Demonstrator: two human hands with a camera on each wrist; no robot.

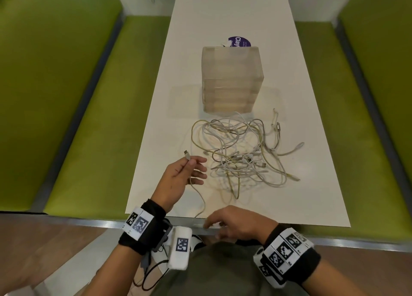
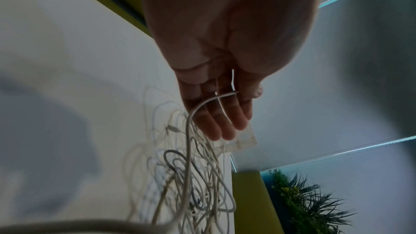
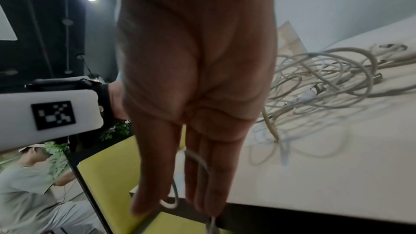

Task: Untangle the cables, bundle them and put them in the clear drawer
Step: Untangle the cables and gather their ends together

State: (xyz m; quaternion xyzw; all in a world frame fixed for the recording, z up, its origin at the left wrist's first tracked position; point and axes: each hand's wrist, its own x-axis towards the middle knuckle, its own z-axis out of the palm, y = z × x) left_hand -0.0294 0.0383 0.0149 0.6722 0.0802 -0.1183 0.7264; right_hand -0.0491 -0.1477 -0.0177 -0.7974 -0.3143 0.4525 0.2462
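A tangle of white and beige cables [image 1: 240, 153] lies on the white table [image 1: 289, 202] in front of a clear drawer unit [image 1: 231, 79] whose drawers look closed. My left hand [image 1: 189, 173] is raised left of the tangle and pinches one beige cable [image 1: 201, 202] just below its connector [image 1: 186, 155]. That cable runs down to the table's near edge, toward my right hand [image 1: 225, 224]. In the right wrist view the cable [image 3: 198, 161] passes between the fingers [image 3: 211, 175] of that hand. In the left wrist view the cable [image 2: 202, 104] crosses my fingers [image 2: 225, 124] above the tangle [image 2: 191, 184].
Green benches [image 1: 78, 117] [image 1: 367, 139] flank the narrow table. A purple round sticker [image 1: 239, 41] lies behind the drawer unit. The table's near edge [image 1: 178, 217] is under my right hand. Another person [image 3: 22, 184] shows far off in the right wrist view.
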